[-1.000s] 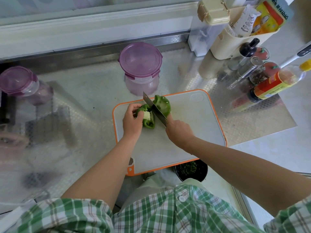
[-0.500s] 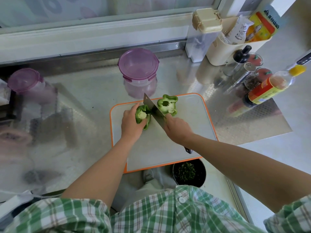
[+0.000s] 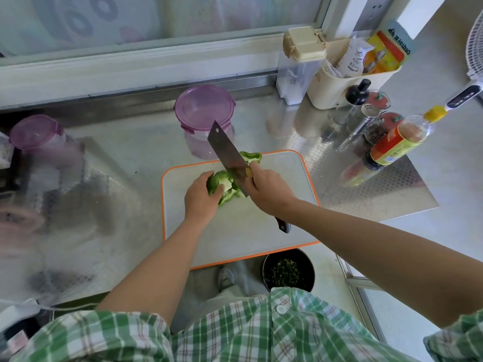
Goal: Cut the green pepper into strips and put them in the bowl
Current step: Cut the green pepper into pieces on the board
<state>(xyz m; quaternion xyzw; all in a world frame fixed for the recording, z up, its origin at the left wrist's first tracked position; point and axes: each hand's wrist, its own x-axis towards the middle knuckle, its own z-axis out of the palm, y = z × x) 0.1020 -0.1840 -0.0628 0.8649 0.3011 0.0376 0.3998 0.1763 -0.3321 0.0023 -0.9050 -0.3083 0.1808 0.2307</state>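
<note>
Green pepper (image 3: pixel 222 185) now lies split, one half (image 3: pixel 252 155) at the cutting board (image 3: pixel 282 226) far edge. Left hand (image 3: pixel 201 202) has its grip clamped on the other piece, right hand (image 3: pixel 269 192) on the knife (image 3: pixel 226 150); strips come next.

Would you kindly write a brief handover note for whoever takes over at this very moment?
Left hand holds the pepper piece with the core on the cutting board.
Right hand grips the knife, blade angled at that piece.
The second pepper piece lies behind the blade, near the board's far edge.
Done: pepper split in two.
Left: cut strips (none visible yet) and move them to the dark bowl at the board's near edge.
</note>
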